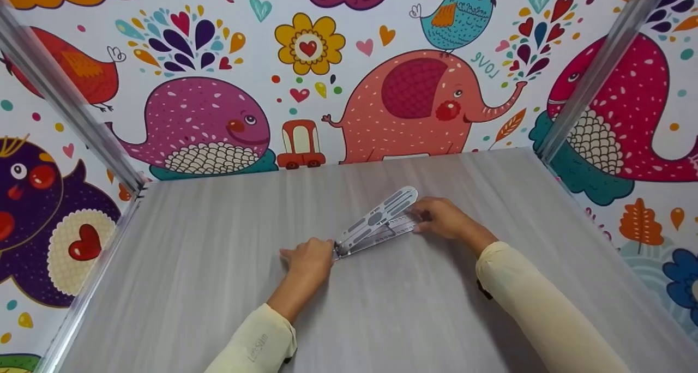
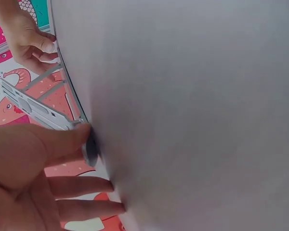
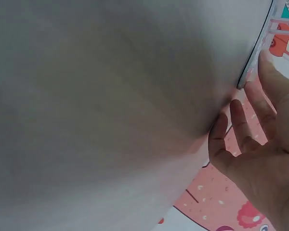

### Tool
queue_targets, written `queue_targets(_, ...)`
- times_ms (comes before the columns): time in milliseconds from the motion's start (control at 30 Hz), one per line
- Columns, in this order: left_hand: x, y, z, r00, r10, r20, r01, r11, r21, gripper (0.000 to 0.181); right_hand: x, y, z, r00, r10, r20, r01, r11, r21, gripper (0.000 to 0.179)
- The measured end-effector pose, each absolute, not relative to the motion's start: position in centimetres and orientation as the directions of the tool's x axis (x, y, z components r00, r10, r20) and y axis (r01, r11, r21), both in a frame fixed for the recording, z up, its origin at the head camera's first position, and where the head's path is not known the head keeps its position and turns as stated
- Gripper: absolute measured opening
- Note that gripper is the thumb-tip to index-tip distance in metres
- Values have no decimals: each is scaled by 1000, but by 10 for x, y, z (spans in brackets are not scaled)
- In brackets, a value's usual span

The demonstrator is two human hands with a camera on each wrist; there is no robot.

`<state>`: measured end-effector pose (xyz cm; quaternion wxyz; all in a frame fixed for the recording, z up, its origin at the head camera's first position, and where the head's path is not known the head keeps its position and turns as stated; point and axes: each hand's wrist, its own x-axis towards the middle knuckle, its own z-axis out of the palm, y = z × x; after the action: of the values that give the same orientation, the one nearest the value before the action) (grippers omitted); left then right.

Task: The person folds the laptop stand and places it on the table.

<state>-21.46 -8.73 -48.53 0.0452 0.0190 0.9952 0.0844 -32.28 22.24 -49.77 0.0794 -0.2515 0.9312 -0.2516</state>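
Observation:
A silver folding stand [image 1: 376, 217], which looks like a laptop stand, rests on the table. Its slotted upper arm [image 2: 33, 108] is raised at an angle above the base, with thin struts between them. At the hinged end, my left hand [image 1: 308, 261] pinches the stand between thumb and index finger; the other fingers [image 2: 86, 186] extend onto the table. My right hand [image 1: 450, 220] holds the far end of the base, thumb on one side and index finger on the other. In the right wrist view, only a strip of the base [image 3: 255, 57] shows beside the right thumb [image 3: 274, 79].
The grey wood-grain table [image 1: 191, 286] extends around both hands. Behind it stands a wall [image 1: 327, 100] printed with cartoon animals. Metal posts [image 1: 71, 95] rise at the table's back corners.

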Motion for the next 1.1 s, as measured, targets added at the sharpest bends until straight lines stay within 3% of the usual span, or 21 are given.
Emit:
queue_targets(167,-218,-88,-487,-997,27,-68,15,984,176,14,-325,221,-502,-887,-460,-51,-374,776,-508,47)
queue_targets(700,-233,-90,-477,-986,-34,-166,-53,992,112,33,-324,215,-499,-912,-408,-52,-330,801,-500,45)
queue_targets(1100,-252,-104,-479,-989,-58,-138,-76,989,125,30,-314,216,-498,-905,-424,-26,-352,782,-515,47)
